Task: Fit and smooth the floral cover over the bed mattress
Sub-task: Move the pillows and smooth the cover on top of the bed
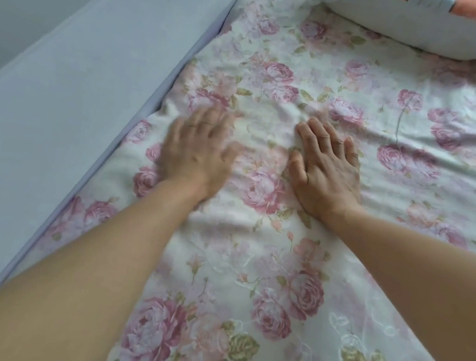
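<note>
My left hand (196, 149) and my right hand (325, 172) both lie palm down on the floral cover (280, 273), side by side with a bare strip of cloth between them. Neither grips anything: the fingers are stretched out flat and press on the fabric. The left hand's fingers are spread and look blurred; the right hand's fingers lie close together and point away from me, slightly to the left.

The cover is spread over the bed and fills most of the view. Its long axis follows the bed's left edge, running from near my body away and up to the right, toward the pillow (408, 25). That edge sits against a pale lilac panel (79, 90), with a thin darker lilac strip (184, 66) showing in the gap; I cannot tell whether that strip is the mattress. Soft creases bunch between my hands and just ahead of my fingertips, and longer folds run off to the right of my right hand.

By count: one cover, one pillow lying on its far end, two hands
</note>
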Demonstrator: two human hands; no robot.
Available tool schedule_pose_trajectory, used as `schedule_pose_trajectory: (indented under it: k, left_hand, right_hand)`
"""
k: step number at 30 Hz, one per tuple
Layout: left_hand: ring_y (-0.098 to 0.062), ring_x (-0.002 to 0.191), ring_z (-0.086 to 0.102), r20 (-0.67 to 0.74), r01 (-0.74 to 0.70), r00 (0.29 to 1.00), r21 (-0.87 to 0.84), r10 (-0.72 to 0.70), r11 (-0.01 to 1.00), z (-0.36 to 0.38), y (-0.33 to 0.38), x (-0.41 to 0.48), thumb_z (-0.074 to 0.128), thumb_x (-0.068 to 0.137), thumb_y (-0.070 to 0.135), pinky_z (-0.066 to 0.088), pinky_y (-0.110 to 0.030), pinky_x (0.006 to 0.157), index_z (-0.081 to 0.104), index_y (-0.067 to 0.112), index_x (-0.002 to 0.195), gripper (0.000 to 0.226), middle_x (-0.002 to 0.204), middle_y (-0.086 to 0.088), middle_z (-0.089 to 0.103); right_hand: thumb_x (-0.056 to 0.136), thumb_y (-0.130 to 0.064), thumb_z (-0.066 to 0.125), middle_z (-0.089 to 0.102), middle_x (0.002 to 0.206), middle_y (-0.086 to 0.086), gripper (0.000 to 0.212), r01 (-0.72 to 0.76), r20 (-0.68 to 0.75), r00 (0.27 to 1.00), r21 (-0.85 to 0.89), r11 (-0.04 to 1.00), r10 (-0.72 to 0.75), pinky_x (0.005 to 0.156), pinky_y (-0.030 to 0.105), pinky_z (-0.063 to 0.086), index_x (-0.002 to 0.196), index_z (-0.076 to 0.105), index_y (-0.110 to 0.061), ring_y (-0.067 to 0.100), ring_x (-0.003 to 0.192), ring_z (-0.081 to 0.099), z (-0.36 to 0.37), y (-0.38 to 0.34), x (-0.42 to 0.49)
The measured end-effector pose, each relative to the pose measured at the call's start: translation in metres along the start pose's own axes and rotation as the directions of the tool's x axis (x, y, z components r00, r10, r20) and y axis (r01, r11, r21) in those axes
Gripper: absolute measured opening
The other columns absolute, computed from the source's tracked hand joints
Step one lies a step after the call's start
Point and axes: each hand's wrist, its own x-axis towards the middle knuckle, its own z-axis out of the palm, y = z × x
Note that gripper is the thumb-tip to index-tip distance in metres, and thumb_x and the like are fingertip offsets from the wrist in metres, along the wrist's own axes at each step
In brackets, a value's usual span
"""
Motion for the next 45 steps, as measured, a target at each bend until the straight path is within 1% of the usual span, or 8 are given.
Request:
schedule_pose_trajectory:
  k: [3,10,18,24,29,36,41,45]
  left_hand:
    - [-0.014,0.149,0.001,0.017,0.187,0.982,-0.100,-0.186,0.977,-0.002,-0.041,-0.011,0.012,0.100,0.049,0.006,-0.037,0.121,0.000,0.025,0.155,0.061,0.162,0.007,-0.003]
    - [-0.020,0.146,0.021,-0.112,0.187,0.970,-0.219,-0.215,0.958,0.005,-0.042,-0.016,0.021,0.101,0.043,0.020,-0.036,0.117,0.015,0.017,0.154,0.060,0.162,-0.001,0.012]
    - [-0.030,0.109,0.051,-0.373,0.094,0.900,-0.335,-0.224,0.938,0.002,-0.040,-0.020,0.037,0.089,0.025,0.048,-0.044,0.080,0.055,0.009,0.113,0.034,0.121,-0.012,0.054]
    - [-0.031,0.101,0.050,-0.371,0.108,0.905,-0.275,-0.209,0.955,0.002,-0.040,-0.020,0.045,0.087,0.019,0.045,-0.043,0.075,0.058,0.011,0.100,0.020,0.111,-0.012,0.055]
    - [-0.030,0.106,0.048,-0.364,0.113,0.909,-0.250,-0.202,0.962,0.002,-0.040,-0.022,0.044,0.090,0.015,0.045,-0.042,0.080,0.057,0.008,0.103,0.020,0.116,-0.012,0.053]
    - [-0.040,0.114,0.052,-0.062,0.287,0.945,-0.308,-0.321,0.907,-0.047,-0.038,-0.021,0.028,0.101,0.026,0.041,-0.042,0.091,0.058,0.007,0.120,0.040,0.123,-0.023,0.057]
    - [-0.018,0.145,0.023,0.058,-0.004,0.998,-0.254,0.019,0.967,-0.034,-0.014,-0.093,0.008,0.099,0.042,0.005,-0.048,0.119,0.036,0.020,0.146,0.059,0.154,0.000,0.034]
    - [-0.003,0.146,0.010,-0.091,0.054,0.990,-0.485,-0.111,0.873,-0.015,-0.034,-0.155,0.011,0.094,0.056,-0.002,-0.033,0.120,0.028,0.025,0.151,0.067,0.159,0.009,0.021]
  right_hand:
    - [0.094,-0.049,0.018,0.008,0.160,-0.010,0.060,-0.006,0.003,1.000,0.023,1.000,0.006,0.119,0.043,0.000,0.151,0.016,-0.032,0.010,0.146,0.001,-0.004,0.001,-0.002]
    - [0.094,-0.050,0.014,-0.007,0.161,-0.007,0.060,-0.264,0.145,0.957,0.072,0.962,0.252,0.115,0.052,-0.011,0.152,0.003,-0.036,0.019,0.147,-0.012,-0.005,-0.044,0.079]
    - [0.099,-0.044,0.016,0.001,0.160,-0.013,0.051,0.170,0.173,0.967,0.113,0.979,-0.188,0.114,0.051,-0.013,0.150,0.012,-0.042,0.014,0.147,-0.009,0.019,-0.142,0.107]
    - [0.096,-0.035,0.037,0.043,0.142,-0.007,0.053,0.116,0.107,0.973,0.543,0.831,-0.206,0.115,0.042,0.020,0.148,0.029,-0.034,0.014,0.133,0.034,-0.008,-0.119,0.088]
    - [0.098,-0.041,0.019,-0.002,0.161,-0.003,0.060,-0.074,0.096,0.994,0.152,0.986,0.060,0.118,0.039,-0.009,0.154,0.006,-0.024,0.015,0.147,-0.008,0.008,-0.080,0.027]
    - [0.097,-0.049,0.014,0.000,0.161,-0.009,0.057,0.286,0.102,0.948,0.136,0.948,-0.301,0.118,0.045,-0.008,0.152,0.008,-0.035,0.015,0.147,-0.009,0.017,-0.139,-0.046]
    - [0.089,-0.040,0.043,0.044,0.145,0.016,0.058,0.498,-0.109,0.865,0.308,0.811,-0.490,0.116,0.047,0.018,0.139,0.048,-0.011,0.027,0.139,0.028,0.019,-0.178,-0.112]
    - [0.096,-0.046,0.035,0.003,0.161,0.002,0.066,0.493,0.097,0.849,0.209,0.845,-0.519,0.118,0.044,-0.008,0.153,0.010,-0.024,0.020,0.147,-0.009,0.023,-0.182,-0.123]
